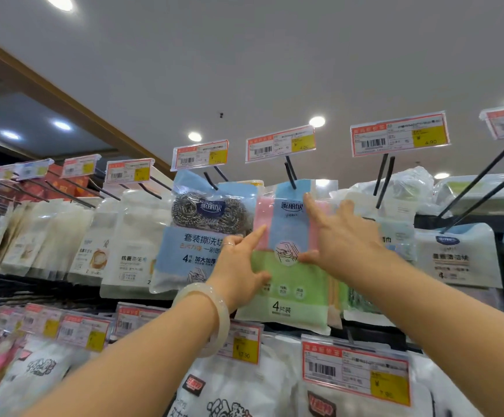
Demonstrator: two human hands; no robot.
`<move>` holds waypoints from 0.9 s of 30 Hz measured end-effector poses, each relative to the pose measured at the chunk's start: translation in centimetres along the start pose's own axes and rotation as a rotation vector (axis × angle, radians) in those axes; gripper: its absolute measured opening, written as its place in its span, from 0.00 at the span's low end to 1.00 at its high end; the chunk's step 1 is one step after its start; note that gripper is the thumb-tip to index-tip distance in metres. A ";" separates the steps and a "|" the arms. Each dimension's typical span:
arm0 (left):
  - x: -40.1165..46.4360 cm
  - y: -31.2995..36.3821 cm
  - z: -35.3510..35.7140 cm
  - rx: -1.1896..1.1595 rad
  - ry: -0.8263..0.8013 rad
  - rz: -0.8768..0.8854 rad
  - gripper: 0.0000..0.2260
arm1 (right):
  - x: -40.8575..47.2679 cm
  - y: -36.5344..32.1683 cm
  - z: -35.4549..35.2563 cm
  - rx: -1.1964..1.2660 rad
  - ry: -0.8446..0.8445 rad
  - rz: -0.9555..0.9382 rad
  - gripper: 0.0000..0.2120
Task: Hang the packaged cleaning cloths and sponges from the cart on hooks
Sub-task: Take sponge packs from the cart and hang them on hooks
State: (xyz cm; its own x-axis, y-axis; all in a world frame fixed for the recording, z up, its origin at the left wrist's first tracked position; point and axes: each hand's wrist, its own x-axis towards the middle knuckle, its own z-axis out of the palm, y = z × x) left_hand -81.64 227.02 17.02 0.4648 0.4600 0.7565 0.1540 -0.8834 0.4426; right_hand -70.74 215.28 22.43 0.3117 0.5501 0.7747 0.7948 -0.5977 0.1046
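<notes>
Head view: left hand (pixel 238 263), right hand (pixel 339 233) apparently steadying cloth pack (pixel 289 284) on hook (pixel 290 175).

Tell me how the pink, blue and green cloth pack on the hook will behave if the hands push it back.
The cloth pack is a flat plastic bag of folded cloths, so it probably bends and feels light. It hangs from one black hook, so it will likely swing. The glossy film may slip under the left hand and right hand, whose fingers lie flat.

Bright, even light from recessed ceiling lights (pixel 317 121) over me, no hard shadows. Glare on plastic packs (pixel 407 188), upper right. Wide-angle bend at frame edges; soft blur lower left, price tags (pixel 355 369) not legible.
</notes>
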 end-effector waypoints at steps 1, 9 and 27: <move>0.1 -0.1 0.1 -0.001 -0.005 -0.011 0.37 | -0.4 -0.3 0.1 -0.082 0.083 -0.062 0.44; 0.5 0.0 1.2 0.020 -0.072 -0.108 0.34 | 2.2 -0.7 3.7 -0.166 -0.052 -0.429 0.33; -12.9 -3.5 -9.2 0.422 0.034 -0.182 0.35 | -8.0 -13.2 -0.6 0.304 -0.048 -0.656 0.29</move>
State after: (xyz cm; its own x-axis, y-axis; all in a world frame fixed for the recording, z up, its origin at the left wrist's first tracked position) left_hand -96.23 225.04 10.17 0.3691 0.6077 0.7032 0.5755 -0.7435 0.3405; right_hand -84.08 218.42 15.22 -0.2624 0.7689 0.5830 0.9335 0.0494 0.3550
